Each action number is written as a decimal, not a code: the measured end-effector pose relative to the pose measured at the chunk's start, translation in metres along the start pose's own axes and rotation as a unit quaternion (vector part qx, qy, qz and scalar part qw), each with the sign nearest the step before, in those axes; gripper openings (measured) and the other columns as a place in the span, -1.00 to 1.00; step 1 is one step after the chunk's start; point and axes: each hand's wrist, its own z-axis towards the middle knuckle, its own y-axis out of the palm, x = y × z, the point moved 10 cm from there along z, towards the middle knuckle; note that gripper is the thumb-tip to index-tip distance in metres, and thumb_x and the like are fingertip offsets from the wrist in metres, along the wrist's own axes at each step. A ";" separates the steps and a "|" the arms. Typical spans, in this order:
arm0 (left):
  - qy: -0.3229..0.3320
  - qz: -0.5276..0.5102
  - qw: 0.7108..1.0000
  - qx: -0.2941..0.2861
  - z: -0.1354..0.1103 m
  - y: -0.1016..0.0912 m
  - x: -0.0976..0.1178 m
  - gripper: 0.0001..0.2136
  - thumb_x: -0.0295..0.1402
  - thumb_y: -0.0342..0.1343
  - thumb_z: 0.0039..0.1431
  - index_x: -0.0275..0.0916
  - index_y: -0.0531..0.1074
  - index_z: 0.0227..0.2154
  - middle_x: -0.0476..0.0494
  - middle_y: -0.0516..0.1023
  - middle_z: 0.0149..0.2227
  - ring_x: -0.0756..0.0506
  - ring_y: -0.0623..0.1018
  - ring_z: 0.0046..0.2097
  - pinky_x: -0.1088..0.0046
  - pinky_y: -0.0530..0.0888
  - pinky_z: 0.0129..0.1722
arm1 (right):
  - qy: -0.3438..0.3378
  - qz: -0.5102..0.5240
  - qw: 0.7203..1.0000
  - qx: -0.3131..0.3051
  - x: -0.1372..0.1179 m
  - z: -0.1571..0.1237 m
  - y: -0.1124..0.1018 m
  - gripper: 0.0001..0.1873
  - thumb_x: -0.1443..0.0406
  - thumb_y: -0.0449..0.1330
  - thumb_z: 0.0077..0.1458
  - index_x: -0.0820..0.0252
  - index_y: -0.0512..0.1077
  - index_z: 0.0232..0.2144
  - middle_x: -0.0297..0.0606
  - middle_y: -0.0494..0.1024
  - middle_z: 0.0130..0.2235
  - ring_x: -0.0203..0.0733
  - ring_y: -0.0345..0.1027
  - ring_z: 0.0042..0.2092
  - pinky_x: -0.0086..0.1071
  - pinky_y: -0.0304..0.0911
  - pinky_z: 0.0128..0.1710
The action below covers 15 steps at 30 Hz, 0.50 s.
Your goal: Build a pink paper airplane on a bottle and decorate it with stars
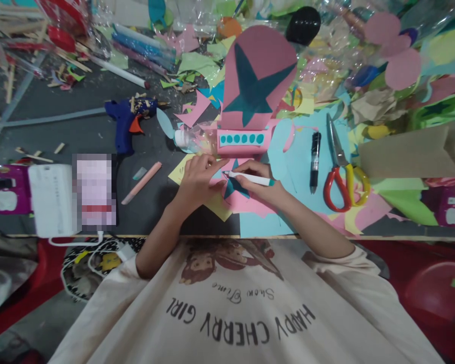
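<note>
My right hand (261, 178) grips a white marker (248, 177) with a teal end, its tip pointing left toward my left hand. My left hand (201, 177) rests on the paper with index finger and thumb apart, close to the marker tip. Under both hands lies pink paper (246, 203) bearing a dark teal star (235, 188). Just beyond them is a pink paper-wrapped piece (244, 150) with a white strip of teal dots. Behind that stands a rounded pink panel (263, 43) with a large teal star.
Red-and-yellow scissors (337, 189) and a black pen (315, 162) lie on light-blue paper (298, 194) at right. At left are a blue glue gun (123, 121), a peach marker (142, 183) and a white power bank (53, 199). Paper scraps and plastic crowd the back.
</note>
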 end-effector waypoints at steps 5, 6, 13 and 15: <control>-0.011 -0.008 1.000 -0.004 0.000 0.001 -0.001 -0.57 -0.24 0.17 0.25 -0.13 0.45 0.17 -0.23 0.48 -0.09 -0.25 0.42 -0.03 0.21 0.33 0.00 | 0.000 -0.009 1.000 -0.023 -0.004 0.002 0.003 -0.84 0.23 0.22 0.18 0.14 0.55 -0.23 -0.34 0.58 -0.39 -0.27 0.42 -0.40 -0.40 0.32 -0.42; -0.012 -0.008 1.000 -0.005 0.001 0.001 -0.001 -0.57 -0.25 0.17 0.24 -0.13 0.45 0.17 -0.23 0.48 -0.09 -0.25 0.43 -0.03 0.21 0.33 0.00 | -0.002 -0.012 1.000 -0.023 -0.005 0.002 0.003 -0.85 0.23 0.22 0.18 0.14 0.56 -0.24 -0.34 0.58 -0.38 -0.28 0.42 -0.41 -0.41 0.32 -0.42; -0.013 -0.007 1.000 -0.003 0.000 0.001 -0.001 -0.58 -0.24 0.16 0.25 -0.11 0.45 0.16 -0.22 0.47 -0.09 -0.24 0.42 -0.02 0.23 0.33 -0.01 | -0.015 -0.013 1.000 -0.013 -0.004 0.000 0.002 -0.83 0.21 0.22 0.19 0.15 0.56 -0.25 -0.31 0.59 -0.37 -0.25 0.43 -0.37 -0.39 0.33 -0.39; -0.015 -0.004 1.000 -0.004 0.001 0.002 -0.001 -0.58 -0.23 0.16 0.26 -0.11 0.45 0.16 -0.22 0.48 -0.09 -0.24 0.42 -0.02 0.23 0.33 -0.01 | -0.013 -0.012 1.000 -0.010 -0.003 0.000 0.002 -0.82 0.20 0.21 0.18 0.15 0.56 -0.26 -0.28 0.59 -0.36 -0.23 0.44 -0.36 -0.37 0.34 -0.38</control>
